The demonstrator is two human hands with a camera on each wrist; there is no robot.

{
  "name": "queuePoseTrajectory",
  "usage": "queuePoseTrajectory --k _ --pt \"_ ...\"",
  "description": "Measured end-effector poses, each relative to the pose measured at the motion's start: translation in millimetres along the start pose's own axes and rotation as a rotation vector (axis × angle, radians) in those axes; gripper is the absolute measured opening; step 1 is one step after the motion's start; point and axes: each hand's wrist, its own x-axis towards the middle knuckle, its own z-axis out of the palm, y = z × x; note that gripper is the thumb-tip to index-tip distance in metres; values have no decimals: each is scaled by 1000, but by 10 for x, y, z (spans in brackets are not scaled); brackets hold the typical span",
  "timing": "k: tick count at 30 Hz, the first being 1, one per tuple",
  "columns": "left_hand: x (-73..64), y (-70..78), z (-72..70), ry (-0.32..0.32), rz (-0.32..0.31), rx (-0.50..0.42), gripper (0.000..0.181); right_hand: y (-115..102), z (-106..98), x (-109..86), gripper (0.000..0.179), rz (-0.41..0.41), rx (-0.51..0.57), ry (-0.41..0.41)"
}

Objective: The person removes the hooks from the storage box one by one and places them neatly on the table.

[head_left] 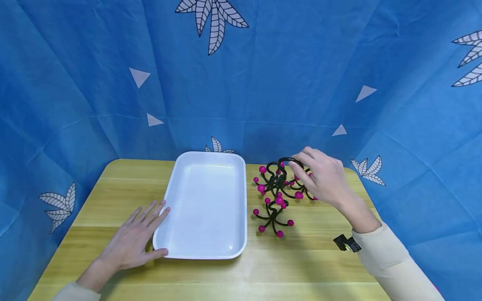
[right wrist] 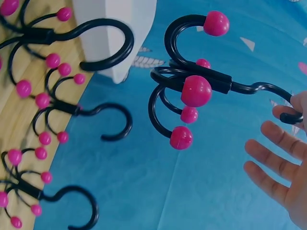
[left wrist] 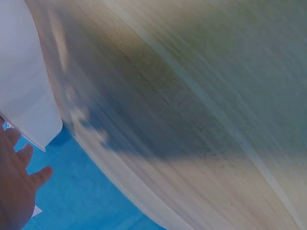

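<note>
My right hand [head_left: 321,173] pinches the top hook of a black multi-arm hook hanger [right wrist: 218,80] with pink ball tips, and the hanger is raised above the table. In the right wrist view its other fingers [right wrist: 273,153] spread loosely beneath the hook. Below it, more of the same hangers lie on the table: a near one [head_left: 273,215], one at the back right [head_left: 303,190] and one partly hidden behind the raised hanger. My left hand [head_left: 132,240] is spread flat along the left edge of a white rectangular tray [head_left: 201,254], thumb at its near left corner.
The wooden table [head_left: 94,217] carries the tray left of the hangers. A blue cloth [head_left: 286,75] with leaf and triangle prints hangs around its back and sides. On the right sleeve sits a small black device [head_left: 347,243].
</note>
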Motion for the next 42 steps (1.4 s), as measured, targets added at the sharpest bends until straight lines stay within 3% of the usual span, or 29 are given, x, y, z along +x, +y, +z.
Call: queuePoseTrajectory --k 12,23,42 --pt "10 -9 6 -7 -2 -2 110 208 -276 -219 26 47 -41 -48" --pt "21 -9 7 -10 -2 0 110 390 -396 -445 13 90 -104 -125" --pt "-8 4 -7 -11 -2 8 110 566 -235 -909 9 92 -122 -233"
